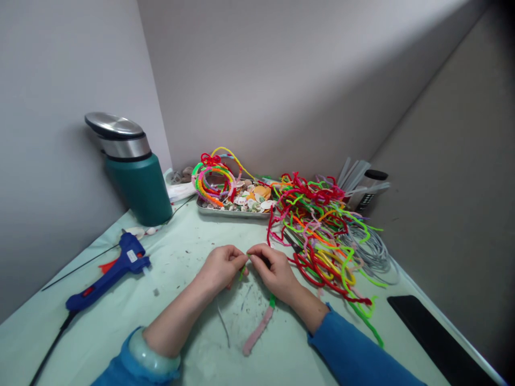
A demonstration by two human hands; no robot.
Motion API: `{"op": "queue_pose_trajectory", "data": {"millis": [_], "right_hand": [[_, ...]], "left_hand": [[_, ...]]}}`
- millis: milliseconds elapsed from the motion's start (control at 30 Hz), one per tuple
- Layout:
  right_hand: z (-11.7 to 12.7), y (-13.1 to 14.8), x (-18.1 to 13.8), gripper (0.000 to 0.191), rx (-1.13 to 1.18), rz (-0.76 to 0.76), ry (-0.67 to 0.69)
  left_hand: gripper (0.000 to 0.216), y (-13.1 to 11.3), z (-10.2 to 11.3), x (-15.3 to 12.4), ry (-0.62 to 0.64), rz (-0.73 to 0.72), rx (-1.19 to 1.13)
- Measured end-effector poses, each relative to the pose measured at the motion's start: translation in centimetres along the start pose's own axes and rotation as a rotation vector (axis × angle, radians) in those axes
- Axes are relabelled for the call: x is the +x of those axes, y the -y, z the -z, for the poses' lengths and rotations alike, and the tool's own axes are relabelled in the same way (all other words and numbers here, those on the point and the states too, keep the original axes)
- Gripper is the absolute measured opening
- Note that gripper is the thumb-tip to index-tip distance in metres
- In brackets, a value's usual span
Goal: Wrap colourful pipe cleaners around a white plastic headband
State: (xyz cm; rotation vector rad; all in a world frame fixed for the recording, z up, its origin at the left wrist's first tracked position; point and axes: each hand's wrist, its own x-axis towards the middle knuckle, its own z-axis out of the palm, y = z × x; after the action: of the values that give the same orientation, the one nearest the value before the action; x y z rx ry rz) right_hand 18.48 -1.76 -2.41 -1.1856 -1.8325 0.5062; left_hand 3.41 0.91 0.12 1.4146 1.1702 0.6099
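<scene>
My left hand [220,268] and my right hand [274,271] meet over the middle of the pale green table [177,252], fingers pinched together. Both pinch a thin green pipe cleaner [242,272] between them. Its green end shows again below my right wrist, joined to a pink fuzzy pipe cleaner [257,331] that lies on the table toward me. A pale bangle [151,356] sits on my left wrist, and both forearms wear blue sleeves.
A tangled pile of coloured pipe cleaners [322,230] lies right of my hands. A metal tray [233,206] of shells and pipe-cleaner rings stands behind. A blue glue gun [110,273] lies left, a green flask [134,174] behind it, a black flat object [426,332] at right.
</scene>
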Motion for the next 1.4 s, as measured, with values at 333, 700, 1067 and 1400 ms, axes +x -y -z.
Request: {"op": "queue_pose_trajectory", "data": {"millis": [333, 700, 1067, 1400], "right_hand": [[0.08, 0.15, 0.03, 0.015, -0.015, -0.013, 0.020], [0.04, 0.09, 0.06, 0.014, -0.007, -0.010, 0.019], [0.04, 0.08, 0.05, 0.015, 0.018, -0.035, 0.011], [0.07, 0.00, 0.16, 0.014, 0.062, -0.062, 0.011]], "left_hand": [[0.021, -0.23, -0.04, -0.18, 0.037, 0.010, -0.053], [0.020, -0.65, -0.09, -0.40, 0.082, 0.012, -0.109], [0.029, -0.15, 0.10, -0.05, 0.050, -0.043, -0.140], [0.025, 0.16, 0.12, -0.03, 0.080, -0.103, -0.157]]}}
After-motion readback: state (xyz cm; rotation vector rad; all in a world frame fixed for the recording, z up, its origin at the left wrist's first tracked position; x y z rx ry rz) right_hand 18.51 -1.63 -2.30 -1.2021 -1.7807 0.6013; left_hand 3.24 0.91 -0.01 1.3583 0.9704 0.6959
